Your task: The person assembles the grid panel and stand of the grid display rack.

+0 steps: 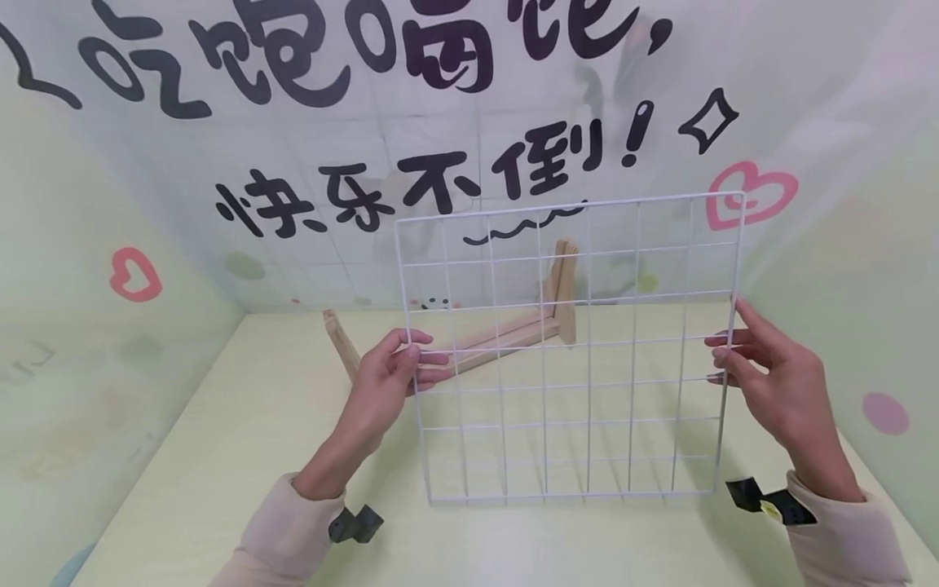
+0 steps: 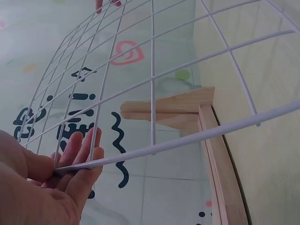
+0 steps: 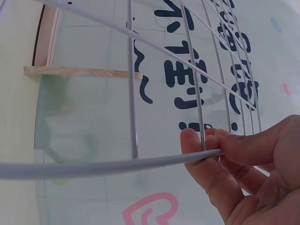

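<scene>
A white wire grid panel point(image 1: 588, 387) is held upright between both hands, facing the head camera. My left hand point(image 1: 387, 368) grips its left edge, thumb in front and fingers behind the wires. On the opposite edge my right hand point(image 1: 781, 379) pinches the frame wire between thumb and fingers. Behind the grid stands a wooden stand point(image 1: 506, 336), a bar with an upright piece at each end; its left part is partly covered by my left hand. The left wrist view shows the thumb point(image 2: 33, 161) pressed on the grid's thick border wire.
The pale yellow tabletop point(image 1: 213, 456) reaches back to a printed cloth wall point(image 1: 308, 269) with black lettering and pink hearts. Similar cloth walls point(image 1: 880, 342) rise at both sides. Small black devices point(image 1: 355, 524) are strapped at both wrists.
</scene>
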Motion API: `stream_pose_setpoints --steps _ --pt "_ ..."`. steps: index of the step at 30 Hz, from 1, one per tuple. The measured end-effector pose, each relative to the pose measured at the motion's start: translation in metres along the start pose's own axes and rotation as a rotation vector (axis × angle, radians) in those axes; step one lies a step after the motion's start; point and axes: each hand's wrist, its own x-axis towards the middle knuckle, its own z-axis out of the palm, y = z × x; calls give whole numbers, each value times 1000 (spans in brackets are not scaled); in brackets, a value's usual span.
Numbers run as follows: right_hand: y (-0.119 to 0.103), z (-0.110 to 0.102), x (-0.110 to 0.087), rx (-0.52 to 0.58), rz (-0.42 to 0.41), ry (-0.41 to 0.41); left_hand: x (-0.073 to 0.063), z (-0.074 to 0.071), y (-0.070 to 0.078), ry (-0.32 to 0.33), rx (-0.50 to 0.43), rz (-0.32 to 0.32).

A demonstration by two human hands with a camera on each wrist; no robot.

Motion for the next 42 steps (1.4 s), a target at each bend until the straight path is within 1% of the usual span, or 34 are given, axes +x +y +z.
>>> stream_pose_setpoints --steps 4,8,11,16,20,27,30,33,36,39,42 --pt "-4 1 3 4 -8 37 2 -2 2 -8 -6 21" --pt "-8 2 4 12 -19 64 4 -3 3 -1 -5 17" --pt "-10 1 5 43 -24 83 7 -4 4 11 -4 13" --pt "-12 -2 6 82 -45 109 10 -5 5 21 -60 22" --pt "-13 -2 6 101 -57 125 9 -5 3 34 -123 63" --pt "-13 2 4 113 -89 170 7 -2 -2 10 -250 198" --pt "-14 5 4 109 -94 181 7 0 -3 3 -320 240" --pt "-15 6 5 110 -93 193 7 2 -4 -2 -382 251" --pt "-17 8 5 130 -85 212 9 4 -3 16 -425 252" --pt "-17 10 5 165 -82 230 11 7 -1 51 -454 264" --pt "-17 11 5 202 -97 240 13 9 3 100 -455 280"
